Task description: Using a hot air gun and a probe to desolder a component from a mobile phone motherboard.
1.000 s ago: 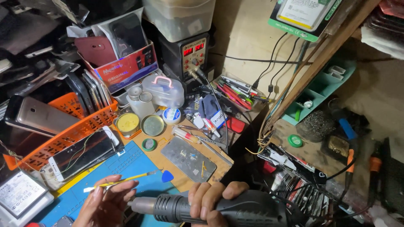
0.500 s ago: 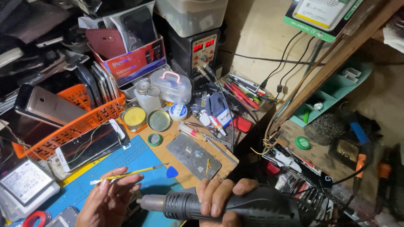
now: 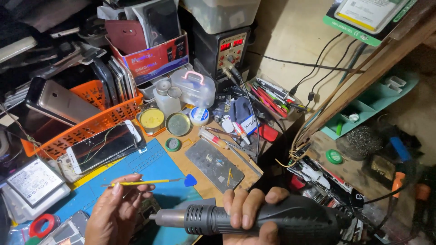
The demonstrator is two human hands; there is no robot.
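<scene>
Both hands grip: left [image 3: 113, 211] slim yellow tweezers [image 3: 141, 182], right [image 3: 252, 213] ribbed black hot-air gun [image 3: 290, 221].

Both hands are bare, without gloves or rings. The left hand [image 3: 113, 213] shows short nails and no sleeve. The right hand [image 3: 250, 211] has no sleeve either.

My right hand [image 3: 247, 213] grips the black hot-air gun [image 3: 254, 220]; my left hand [image 3: 116, 213] pinches yellow tweezers [image 3: 141, 183] above the blue mat [image 3: 154, 165].
</scene>
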